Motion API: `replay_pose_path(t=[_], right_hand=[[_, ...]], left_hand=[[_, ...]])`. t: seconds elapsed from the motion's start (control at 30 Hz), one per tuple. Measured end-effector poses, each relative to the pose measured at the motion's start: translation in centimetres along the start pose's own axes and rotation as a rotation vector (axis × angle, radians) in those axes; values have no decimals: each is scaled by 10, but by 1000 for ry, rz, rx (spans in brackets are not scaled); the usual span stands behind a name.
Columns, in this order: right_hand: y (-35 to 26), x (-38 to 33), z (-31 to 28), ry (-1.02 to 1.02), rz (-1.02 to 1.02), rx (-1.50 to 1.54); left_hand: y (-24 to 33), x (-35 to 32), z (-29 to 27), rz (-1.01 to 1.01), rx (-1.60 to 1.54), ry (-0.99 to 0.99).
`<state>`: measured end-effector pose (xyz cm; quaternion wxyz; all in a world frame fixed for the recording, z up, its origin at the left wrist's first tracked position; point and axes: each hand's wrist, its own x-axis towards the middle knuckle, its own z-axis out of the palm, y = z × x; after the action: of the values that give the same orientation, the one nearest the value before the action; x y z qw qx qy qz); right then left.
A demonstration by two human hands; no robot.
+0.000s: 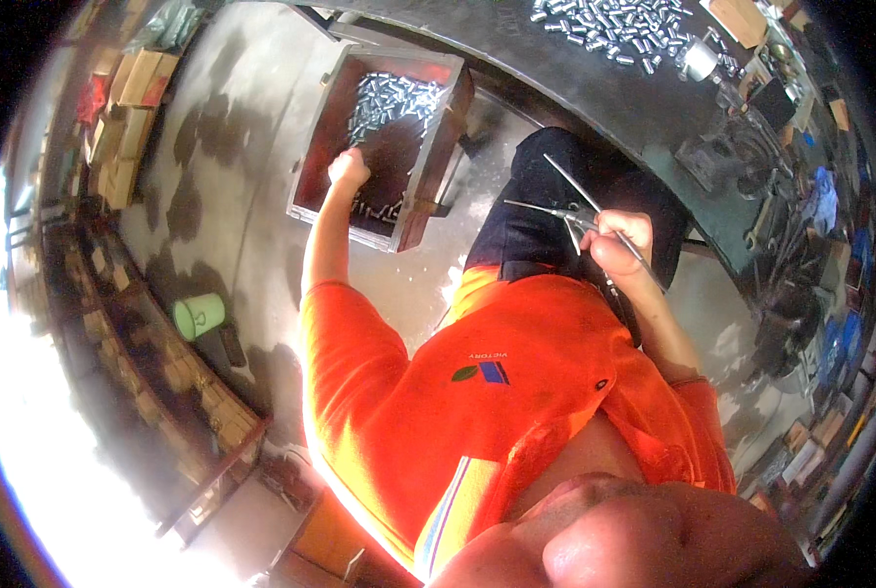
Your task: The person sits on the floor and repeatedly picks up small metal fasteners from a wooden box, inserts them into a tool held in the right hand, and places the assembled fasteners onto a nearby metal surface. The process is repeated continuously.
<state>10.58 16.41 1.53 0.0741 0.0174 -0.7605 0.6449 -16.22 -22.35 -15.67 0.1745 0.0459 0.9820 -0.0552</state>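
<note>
My left hand (350, 169) reaches into an open, rust-brown box (304, 176) on the floor. Its fingers are closed, and what they hold, if anything, is hidden. Beyond that hand, a heap of small shiny metal cylinders (399, 103) fills the far end of the box. A few more metal pieces (384, 209) lie at the near end. In front of my body, my right hand (622, 240) is closed around a slim metal tool (577, 183) with a long straight bar. Thin pointed arms stick out sideways from the bar, like those of a caliper.
A dark metal table (477, 24) runs along the far side and right, bearing many loose metal cylinders (609, 27) and machine parts (717, 147). Shelving with cartons (129, 127) lines the left. A pale green bucket (199, 316) lies on the wet-patched floor.
</note>
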Motion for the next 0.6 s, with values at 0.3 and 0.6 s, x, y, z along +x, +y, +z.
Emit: replay_pose_path(t=[0.3,0.6], right_hand=[[12,-6,-11,-56,66,5],[19,-12,-12,-27,58,17]], left_hand=[[0,-5,-11,56,157,-76],[-1,-18,-44,10,-719,126]])
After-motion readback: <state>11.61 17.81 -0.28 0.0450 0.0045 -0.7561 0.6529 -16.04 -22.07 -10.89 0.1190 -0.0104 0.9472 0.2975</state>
